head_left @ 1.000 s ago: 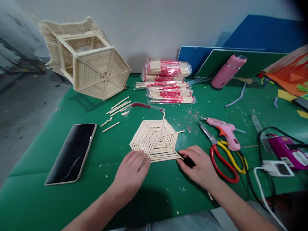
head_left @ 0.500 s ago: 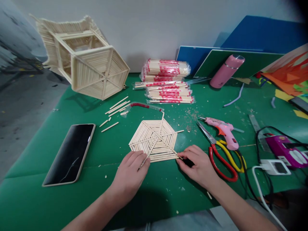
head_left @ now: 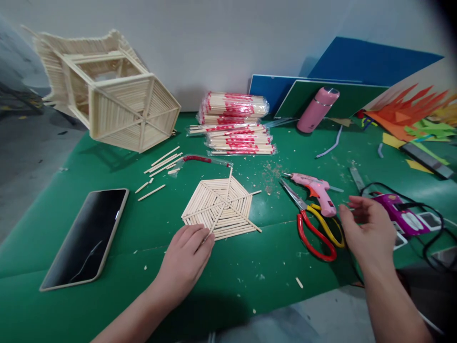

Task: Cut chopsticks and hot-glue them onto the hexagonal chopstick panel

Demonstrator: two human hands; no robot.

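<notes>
A hexagonal panel of wooden sticks lies flat on the table, with longer sticks crossing at its middle and jutting past its edges. At its lower left edge, my left hand is closed around the end of one crossing stick. My right hand is off the panel with its fingers apart, holding nothing. Just left of it are a pink glue gun and scissors with red and yellow handles. Behind the hand sits a purple device with a black cable.
A larger stick-built model stands at the back left, beside packs of wrapped chopsticks. Cut sticks and a phone lie at left. A pink flask stands before the leaning boards.
My right hand has let go of the panel's lower right corner and moved right, past the scissors. The left hand keeps its hold. The whole view has shifted slightly.
</notes>
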